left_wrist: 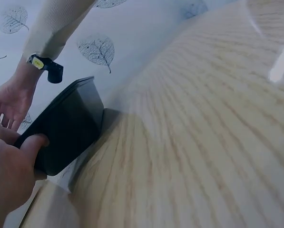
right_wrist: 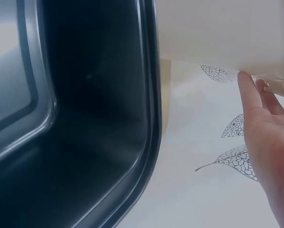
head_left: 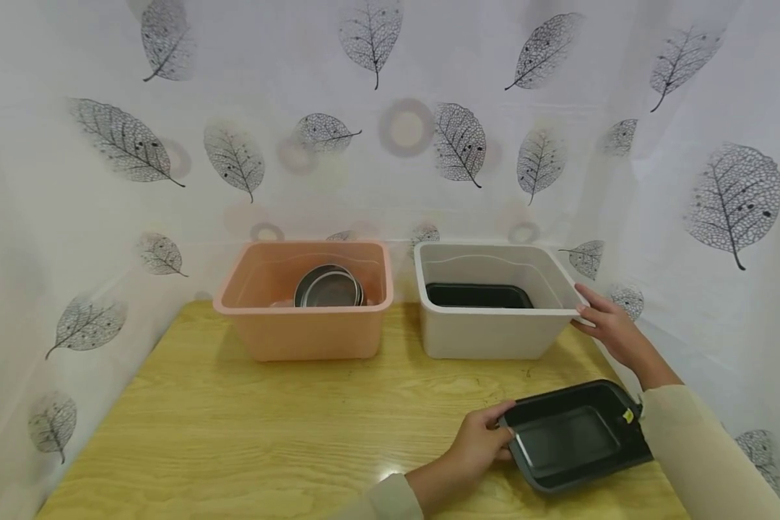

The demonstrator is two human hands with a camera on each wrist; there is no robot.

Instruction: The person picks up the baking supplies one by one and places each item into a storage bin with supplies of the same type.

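My left hand [head_left: 471, 448] pinches the left end of a black rectangular baking pan [head_left: 568, 437], thumb on the rim. In the left wrist view the pan [left_wrist: 70, 126] is tilted above the wooden table; whether its lower edge touches the wood I cannot tell. My right hand [head_left: 614, 332] grips the front right corner of a white plastic bin [head_left: 487, 336], fingers at its rim. Inside that bin lies another dark pan [head_left: 477, 295]. In the right wrist view the held pan [right_wrist: 99, 95] fills the left side, apart from the right hand [right_wrist: 270, 147].
An orange bin [head_left: 312, 336] stands left of the white one, with round metal pans [head_left: 331, 289] leaning inside. Both bins are at the back of the wooden table [head_left: 266, 426]. A white curtain with leaf prints [head_left: 403, 195] hangs behind and at the sides.
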